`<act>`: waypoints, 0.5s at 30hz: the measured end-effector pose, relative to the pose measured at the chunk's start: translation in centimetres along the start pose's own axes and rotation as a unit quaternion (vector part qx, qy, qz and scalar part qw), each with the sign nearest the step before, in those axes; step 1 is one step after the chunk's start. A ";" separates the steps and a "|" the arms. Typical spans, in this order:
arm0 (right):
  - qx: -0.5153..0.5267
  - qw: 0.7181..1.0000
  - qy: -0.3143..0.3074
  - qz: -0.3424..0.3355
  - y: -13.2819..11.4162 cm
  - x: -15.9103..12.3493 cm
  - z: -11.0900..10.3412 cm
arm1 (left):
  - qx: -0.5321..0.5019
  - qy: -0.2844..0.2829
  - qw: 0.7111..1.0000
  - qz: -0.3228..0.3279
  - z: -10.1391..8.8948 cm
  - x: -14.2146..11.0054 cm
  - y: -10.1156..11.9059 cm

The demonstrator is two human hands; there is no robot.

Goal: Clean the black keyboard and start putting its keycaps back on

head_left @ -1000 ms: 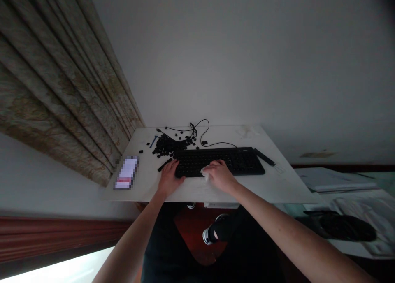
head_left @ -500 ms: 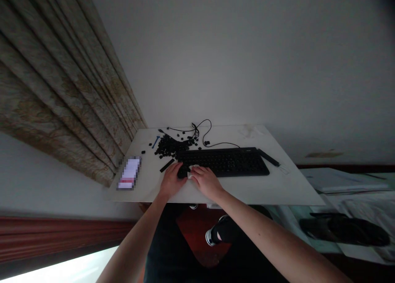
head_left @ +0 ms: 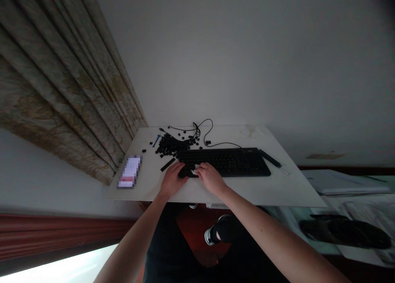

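The right hand (head_left: 211,179) has moved in beside the left hand (head_left: 173,181) and curls half-closed over a white cloth (head_left: 194,172) on the left end of the black keyboard (head_left: 230,161), where the left lies part-open, gripping nothing.

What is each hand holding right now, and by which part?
The right hand seems to hold a crumpled white cloth or tissue under its fingertips, against the black computer keyboard. The left hand shows nothing held.
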State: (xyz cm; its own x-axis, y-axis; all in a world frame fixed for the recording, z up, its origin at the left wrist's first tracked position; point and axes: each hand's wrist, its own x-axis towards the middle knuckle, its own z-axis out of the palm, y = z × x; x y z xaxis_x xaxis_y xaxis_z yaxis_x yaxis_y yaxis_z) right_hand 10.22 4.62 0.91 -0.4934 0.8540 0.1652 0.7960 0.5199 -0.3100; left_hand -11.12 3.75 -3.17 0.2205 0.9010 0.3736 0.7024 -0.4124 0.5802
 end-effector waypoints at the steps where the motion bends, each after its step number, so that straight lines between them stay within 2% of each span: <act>1: 0.006 1.000 -0.005 0.006 0.6 -0.2 -0.4 | 0.000 0.002 1.000 0.002 0.0 0.0 0.0; 4: 0.057 0.998 0.005 0.037 1.4 -0.1 -1.0 | 0.003 0.005 1.000 0.009 0.1 0.1 -0.1; 8: 0.139 0.987 0.052 0.064 0.1 1.4 0.3 | 0.003 0.004 1.000 0.012 0.0 0.1 -0.3; 11: 0.128 0.988 0.051 0.068 -0.7 1.9 1.1 | 0.001 -0.001 1.000 0.011 0.0 0.1 -0.5; 15: 0.080 0.990 0.006 0.115 0.9 1.3 0.0 | -0.003 0.004 1.000 0.012 0.0 0.1 -0.5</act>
State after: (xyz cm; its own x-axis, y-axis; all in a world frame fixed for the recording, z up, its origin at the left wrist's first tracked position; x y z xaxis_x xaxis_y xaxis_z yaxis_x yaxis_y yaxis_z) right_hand 10.27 6.15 0.84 -0.3004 0.9502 0.0833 0.8206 0.3020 -0.4851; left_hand -11.42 4.02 -3.41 0.2325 0.8894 0.3935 0.6932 -0.4354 0.5743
